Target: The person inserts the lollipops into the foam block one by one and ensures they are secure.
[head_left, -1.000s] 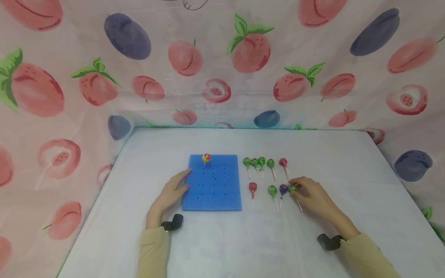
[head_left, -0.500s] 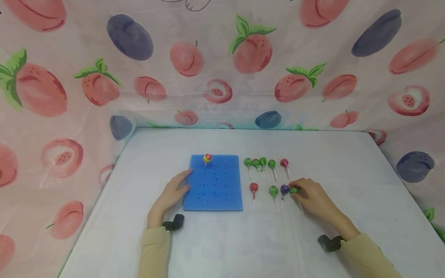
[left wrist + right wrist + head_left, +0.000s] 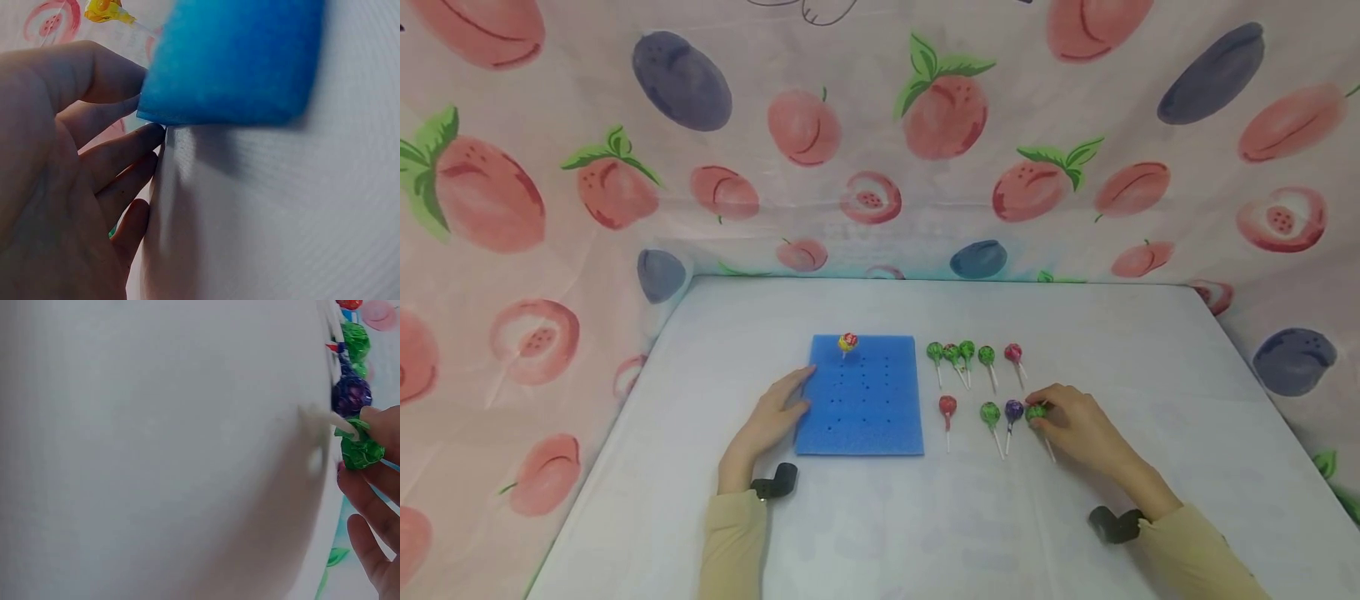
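With its fingertips, my left hand (image 3: 769, 423) touches the left edge of a blue foam board (image 3: 859, 440) dotted with small holes. In the left wrist view the thumb and fingers meet the side of the foam block (image 3: 231, 69). One yellow-and-red lollipop (image 3: 847, 341) stands in the board's far left part. To the right, my right hand (image 3: 1081, 427) pinches a green-wrapped lollipop (image 3: 1036, 412) by its head between thumb and fingers. Its white stick slants toward the near side. Close beside it lies a purple lollipop (image 3: 1013, 409), also seen in the right wrist view.
Several lollipops lie on the white table (image 3: 880, 525) right of the board. Green ones (image 3: 987, 356) and a pink-red one (image 3: 1013, 352) form the far row; a red one (image 3: 947, 405) and another green one (image 3: 990, 413) lie nearer. A fruit-print cloth (image 3: 865, 108) hangs behind.
My right hand and the green lollipop have shifted very slightly right, away from the purple one. The left hand stays at the board's edge.
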